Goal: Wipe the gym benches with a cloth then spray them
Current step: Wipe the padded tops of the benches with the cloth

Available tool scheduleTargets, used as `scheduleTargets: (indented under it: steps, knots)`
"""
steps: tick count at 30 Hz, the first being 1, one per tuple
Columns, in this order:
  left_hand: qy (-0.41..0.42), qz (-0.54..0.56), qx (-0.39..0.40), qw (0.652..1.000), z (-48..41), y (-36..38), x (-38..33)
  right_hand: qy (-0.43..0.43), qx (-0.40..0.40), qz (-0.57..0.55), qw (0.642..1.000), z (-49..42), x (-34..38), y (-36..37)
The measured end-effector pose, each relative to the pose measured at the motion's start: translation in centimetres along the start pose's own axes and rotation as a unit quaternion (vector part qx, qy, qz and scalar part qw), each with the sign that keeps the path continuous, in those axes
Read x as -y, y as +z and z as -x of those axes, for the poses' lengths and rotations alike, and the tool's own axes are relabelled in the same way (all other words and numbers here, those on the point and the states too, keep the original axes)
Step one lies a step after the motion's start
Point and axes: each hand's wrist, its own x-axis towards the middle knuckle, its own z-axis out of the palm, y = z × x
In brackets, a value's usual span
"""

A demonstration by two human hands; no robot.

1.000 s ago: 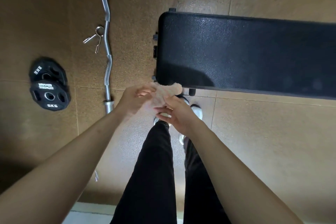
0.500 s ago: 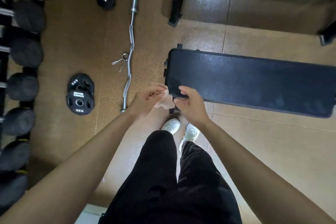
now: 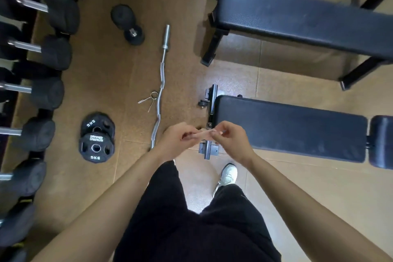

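Two black padded benches here: the far bench [image 3: 297, 21] up top right, and the near bench [image 3: 287, 127] running off to the right in front of the person. Down the left edge there's a dumbbell rack [image 3: 42, 91] with a whole row of black dumbbells that runs out of frame, so no clean count from me. One curl bar [image 3: 161, 83] lies on the brown floor between the rack and the benches. Two 5KG weight plates [image 3: 96, 147] overlap each other left of the bar's near end, and one loose dumbbell [image 3: 127, 25] sits near its far end. Both hands are out front, close together at the near bench's left end. The left hand [image 3: 176, 140] and right hand [image 3: 231, 138] each have their fingers curled in, pinching opposite ends of one small pinkish cloth [image 3: 202, 134]. It's stretched between them, just beside the pad's corner, not on it. One white shoe [image 3: 228, 174] shows below the right hand. One spring clip [image 3: 148, 100] lies right beside the bar
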Motion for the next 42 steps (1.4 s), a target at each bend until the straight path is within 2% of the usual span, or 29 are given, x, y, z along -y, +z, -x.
scheduleTargets:
  steps: [3,8,14,17,21,25,29,32,36,42]
  knots:
    - [-0.007,-0.026,0.003,1.000,-0.6,-4.7,1.6,0.030,-0.030,-0.058,0.997,-0.9,3.8,1.0]
    - [0.000,-0.027,-0.017,0.999,-3.5,-10.7,2.1,0.008,-0.054,-0.033,0.998,-3.7,8.3,0.1]
    - [-0.006,0.022,-0.015,1.000,-10.3,-14.8,-3.2,-0.003,-0.116,0.010,0.993,-9.1,9.4,-4.1]
    - [0.002,0.019,-0.018,1.000,-15.0,-16.4,-6.3,-0.012,-0.111,0.037,0.993,-12.4,8.7,-6.5]
    - [-0.008,0.010,-0.025,1.000,-22.0,-17.6,-10.2,0.015,-0.110,0.065,0.992,-17.0,7.2,-9.6]
    - [-0.025,-0.009,-0.020,0.999,-29.3,-18.6,-13.8,0.086,-0.133,0.072,0.985,-21.8,7.5,-13.1]
    - [-0.012,-0.022,-0.031,0.999,-36.4,-20.0,-16.9,0.159,-0.181,0.007,0.970,-27.9,8.7,-17.0]
    - [-0.013,-0.022,-0.045,0.999,-42.5,-21.2,-19.0,0.156,-0.208,-0.028,0.965,-33.3,10.0,-19.9]
    - [-0.007,-0.014,-0.056,0.998,-52.1,-23.2,-21.1,0.159,-0.248,-0.145,0.944,-42.2,11.3,-23.7]
    - [0.016,-0.055,-0.091,0.994,-65.2,-24.9,-21.2,0.176,-0.277,-0.237,0.914,-54.6,12.3,-28.3]
